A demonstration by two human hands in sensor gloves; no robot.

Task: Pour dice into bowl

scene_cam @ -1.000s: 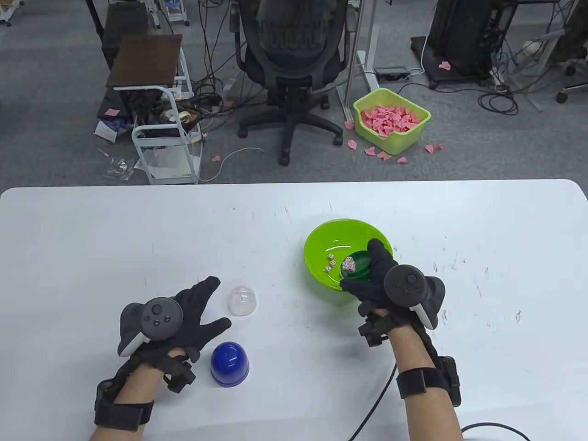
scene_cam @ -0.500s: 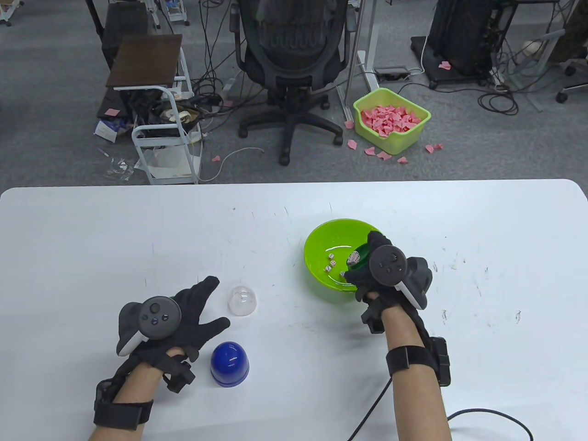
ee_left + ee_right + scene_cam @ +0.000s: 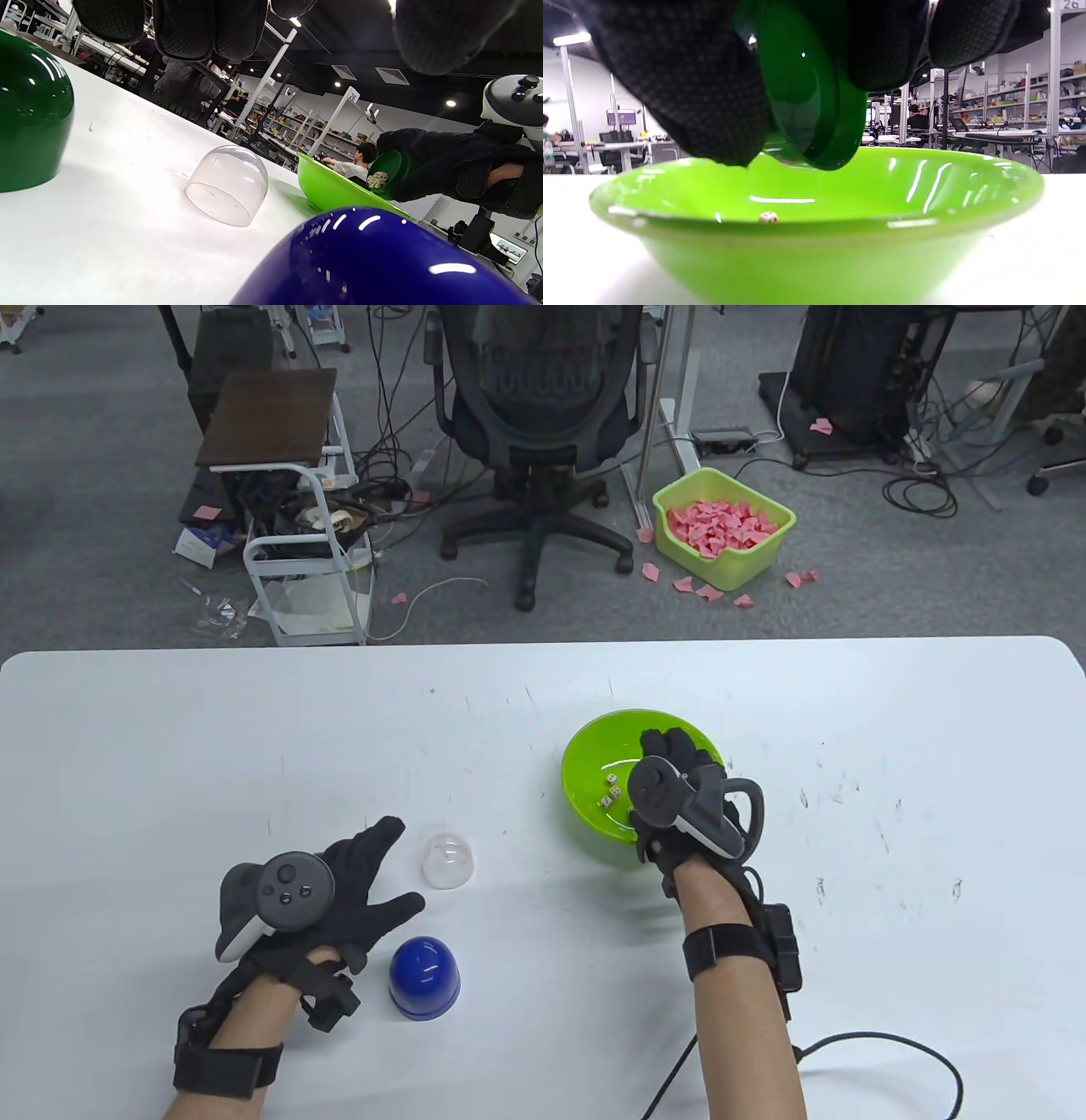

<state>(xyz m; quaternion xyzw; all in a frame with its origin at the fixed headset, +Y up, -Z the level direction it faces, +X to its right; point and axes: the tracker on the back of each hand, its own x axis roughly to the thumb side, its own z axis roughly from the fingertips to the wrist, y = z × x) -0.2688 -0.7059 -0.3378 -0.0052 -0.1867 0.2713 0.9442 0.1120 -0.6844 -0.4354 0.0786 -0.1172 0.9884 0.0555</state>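
Note:
A lime green bowl (image 3: 594, 746) stands right of the table's centre with a few small dice (image 3: 609, 795) in it. My right hand (image 3: 670, 759) grips a dark green cup (image 3: 806, 97), tipped steeply on its side over the bowl's near right part. In the table view the hand hides the cup. In the left wrist view the cup (image 3: 388, 171) shows dice (image 3: 376, 180) at its mouth. One die (image 3: 768, 217) lies in the bowl (image 3: 814, 237). My left hand (image 3: 356, 882) rests on the table with fingers spread, holding nothing.
A clear cup (image 3: 447, 861) lies on its side by my left fingertips. A blue cup (image 3: 424, 977) stands upside down to their right. The left wrist view shows another dark green cup (image 3: 29, 114) upside down near that hand. A cable (image 3: 848, 1052) trails from my right forearm.
My right hand has rolled over to the left above the bowl, tipping the green cup much further; the cup and its dice are now hidden beneath it. The left hand has not moved.

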